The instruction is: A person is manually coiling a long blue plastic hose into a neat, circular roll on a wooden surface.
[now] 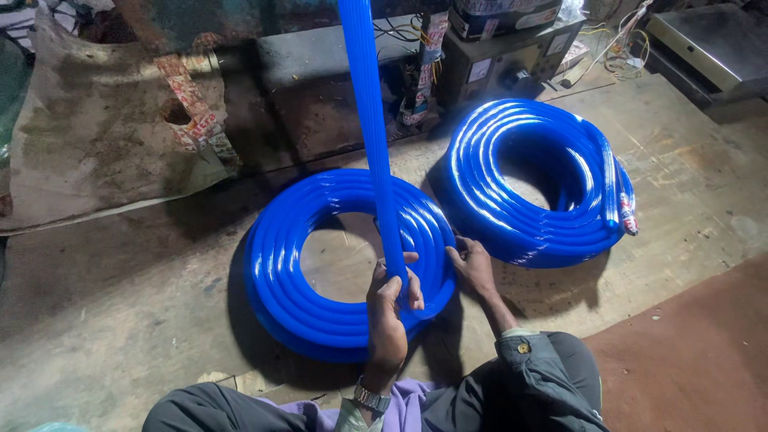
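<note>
Right before my knees, on the floor (pixel 120 320), lies the near hose coil (pixel 280 272). My left hand (pixel 390 308) sits on its right rim, closed around the hose strand (pixel 370 120) that rises from the coil straight up past my view. My right hand (pixel 474 268) rests just right of it, against the coil's outer edge. The second hose coil (pixel 528 180) lies behind and to the right, just beside the first. Behind both stands a machine box (pixel 500 68); a sheet (pixel 96 136) lies far left.
</note>
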